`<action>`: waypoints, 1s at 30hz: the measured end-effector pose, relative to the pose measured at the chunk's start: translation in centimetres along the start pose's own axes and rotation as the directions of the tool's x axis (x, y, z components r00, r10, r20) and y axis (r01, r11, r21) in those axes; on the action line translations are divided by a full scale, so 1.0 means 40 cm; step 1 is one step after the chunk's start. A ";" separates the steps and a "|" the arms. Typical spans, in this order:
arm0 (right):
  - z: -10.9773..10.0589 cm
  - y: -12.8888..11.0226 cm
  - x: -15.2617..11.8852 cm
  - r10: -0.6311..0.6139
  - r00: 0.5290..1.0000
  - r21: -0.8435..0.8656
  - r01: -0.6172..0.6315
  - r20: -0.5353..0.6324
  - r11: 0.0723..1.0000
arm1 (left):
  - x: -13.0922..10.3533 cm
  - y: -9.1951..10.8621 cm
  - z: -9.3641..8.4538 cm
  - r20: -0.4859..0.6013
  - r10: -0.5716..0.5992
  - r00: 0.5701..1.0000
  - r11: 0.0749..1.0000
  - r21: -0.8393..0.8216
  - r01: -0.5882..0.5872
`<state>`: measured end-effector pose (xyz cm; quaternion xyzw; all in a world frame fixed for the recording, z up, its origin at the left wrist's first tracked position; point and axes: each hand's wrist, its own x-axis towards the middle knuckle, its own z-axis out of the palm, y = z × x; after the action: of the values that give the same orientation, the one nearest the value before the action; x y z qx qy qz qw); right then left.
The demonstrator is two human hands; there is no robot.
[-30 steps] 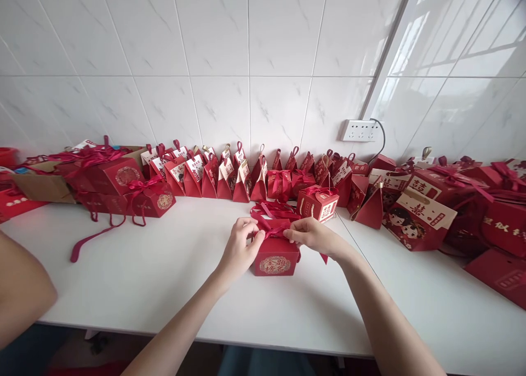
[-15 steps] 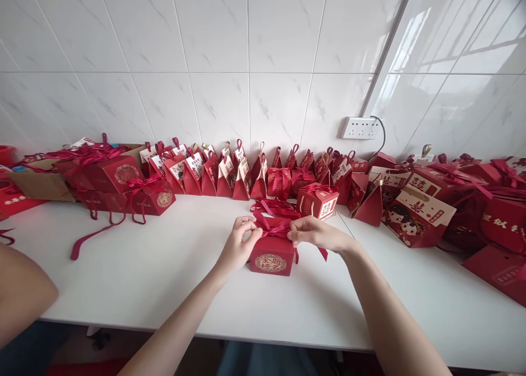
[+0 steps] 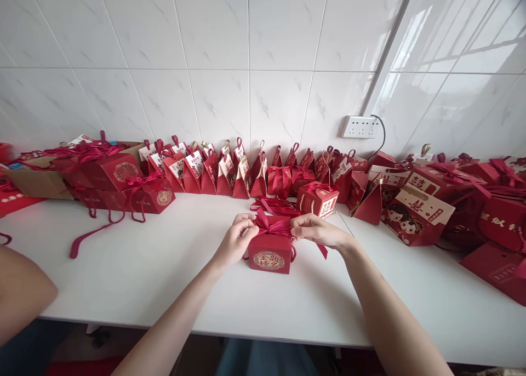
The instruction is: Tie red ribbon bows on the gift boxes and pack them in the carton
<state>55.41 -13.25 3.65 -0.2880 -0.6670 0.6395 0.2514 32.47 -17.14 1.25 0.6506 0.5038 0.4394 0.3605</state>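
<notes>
A red gift box [image 3: 269, 260] with a round gold emblem on its front sits upright on the white table in front of me. Across its top lies a dark pink satin ribbon [image 3: 274, 225] tied in a bow. At the bow's left side my left hand [image 3: 239, 237] pinches the ribbon, thumb against fingers. My right hand [image 3: 316, 231] pinches it on the right side. A ribbon tail hangs behind the right wrist. Just behind the box are more loose ribbon and a smaller red box [image 3: 318, 199] with a cord handle.
Several pointed red and cream gift boxes [image 3: 225, 173] line the tiled wall. Stacked ribboned boxes [image 3: 107, 170] stand left, and more boxes [image 3: 419, 214] crowd the right. A wall socket [image 3: 360, 127] holds a dark cable. Another person's arm [image 3: 24, 296] rests at the left edge.
Both hands have stayed at the bow, the left drawing slightly outward. The bow looks fuller and its knot tighter. The box has shifted a little left.
</notes>
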 end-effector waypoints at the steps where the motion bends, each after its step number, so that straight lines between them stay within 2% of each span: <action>1: -0.001 0.001 0.001 0.000 1.000 0.008 0.000 0.002 1.000 | -0.001 0.001 0.001 -0.006 0.006 1.000 1.000 0.010 -0.006; 11: -0.011 0.020 0.007 -0.035 0.999 0.068 0.034 0.014 0.997 | -0.004 0.003 0.016 -0.113 0.036 0.993 0.998 0.062 -0.029; 14: -0.035 0.033 0.007 -0.056 0.996 0.099 0.063 -0.065 0.993 | -0.002 0.008 0.016 -0.109 0.007 0.994 1.000 -0.001 -0.007; 17: -0.059 0.039 0.009 -0.122 0.948 0.136 0.168 -0.294 0.976 | -0.009 0.014 0.015 -0.031 -0.111 0.993 0.986 -0.132 0.106; 20: -0.059 0.038 0.015 -0.109 0.895 0.087 0.161 -0.432 0.983 | -0.025 0.017 0.009 0.105 -0.195 0.975 0.963 -0.167 0.210; 24: -0.034 0.033 0.024 -0.058 0.935 0.083 0.093 -0.349 0.992 | -0.023 0.007 -0.017 0.224 -0.190 0.956 0.963 -0.148 0.226; 26: -0.025 0.031 0.025 -0.008 0.951 0.100 0.041 -0.311 0.994 | -0.007 -0.005 -0.034 0.239 -0.180 0.954 0.971 -0.113 0.211; 27: -0.024 0.029 0.024 0.022 0.953 0.101 0.009 -0.304 0.995 | 0.002 -0.011 -0.042 0.206 -0.177 0.962 0.977 -0.081 0.197; 28: -0.024 0.028 0.024 0.053 0.951 0.094 -0.025 -0.305 0.995 | 0.012 -0.018 -0.048 0.128 -0.173 0.977 0.983 -0.041 0.180; 30: -0.028 0.025 0.022 0.089 0.939 0.057 -0.074 -0.334 0.996 | 0.024 -0.024 -0.057 -0.116 -0.144 0.983 0.988 0.036 0.149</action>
<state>55.63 -11.80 2.69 -0.4145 -0.5877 0.6054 0.3409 30.11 -15.91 1.41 0.5937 0.5795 0.4364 0.3482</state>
